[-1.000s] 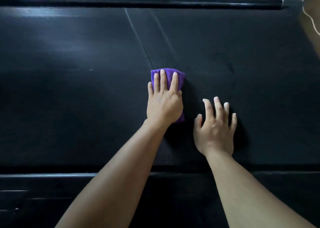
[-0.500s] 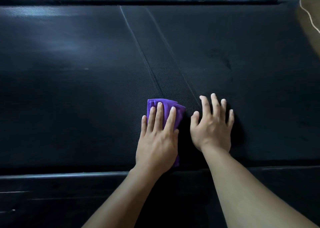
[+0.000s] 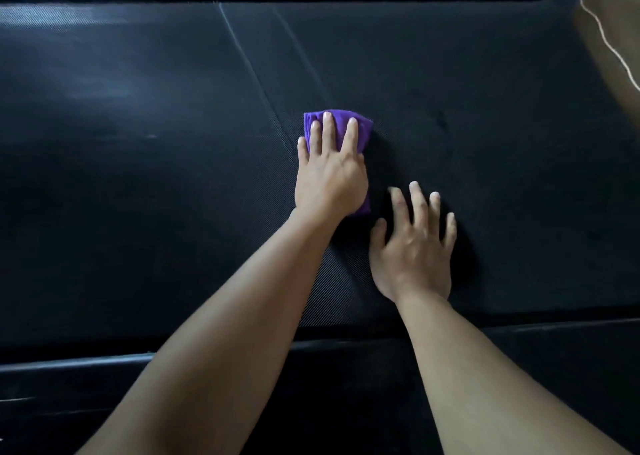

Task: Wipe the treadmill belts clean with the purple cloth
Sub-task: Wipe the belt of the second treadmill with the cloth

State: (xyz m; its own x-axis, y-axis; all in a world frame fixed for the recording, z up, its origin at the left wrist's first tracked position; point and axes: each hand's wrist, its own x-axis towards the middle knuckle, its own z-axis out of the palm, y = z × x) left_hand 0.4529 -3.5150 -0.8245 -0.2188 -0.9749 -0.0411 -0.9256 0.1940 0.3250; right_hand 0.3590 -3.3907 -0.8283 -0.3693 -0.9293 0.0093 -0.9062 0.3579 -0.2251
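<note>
**Cloth under left hand, mid-belt**

Head view: purple cloth (image 3: 339, 119) lies on the black treadmill belt (image 3: 138, 177), pinned beneath the left hand (image 3: 329, 177). Its fingers are straight and the palm presses flat, with cloth edge showing past the fingertips. Right hand (image 3: 414, 254) sits just beside the cloth, nearer the camera, fingers spread flat on bare belt, holding nothing
</note>
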